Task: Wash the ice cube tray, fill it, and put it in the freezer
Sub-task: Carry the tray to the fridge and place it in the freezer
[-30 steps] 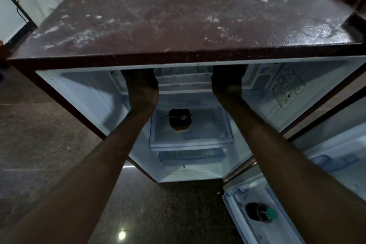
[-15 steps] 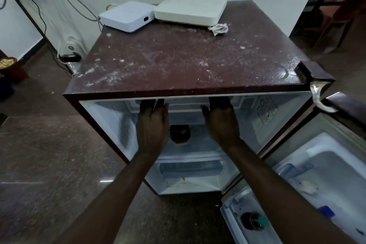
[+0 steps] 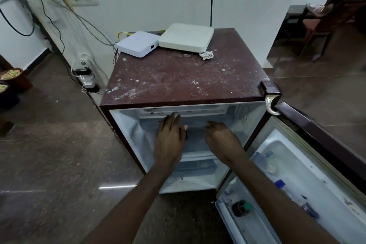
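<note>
Two flat boxes sat side by side, a white box (image 3: pixel 138 43) and a cream box (image 3: pixel 186 37). A crumpled bit of paper (image 3: pixel 207 55) lay just beside the cream box. Wires (image 3: pixel 59 6) hung down the wall to a power strip (image 3: pixel 87 77) on the brown floor (image 3: pixel 49 154).

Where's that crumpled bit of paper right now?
In the head view, the crumpled paper lies on the fridge top, toward its back right, right at the front edge of the flat white box.
</note>
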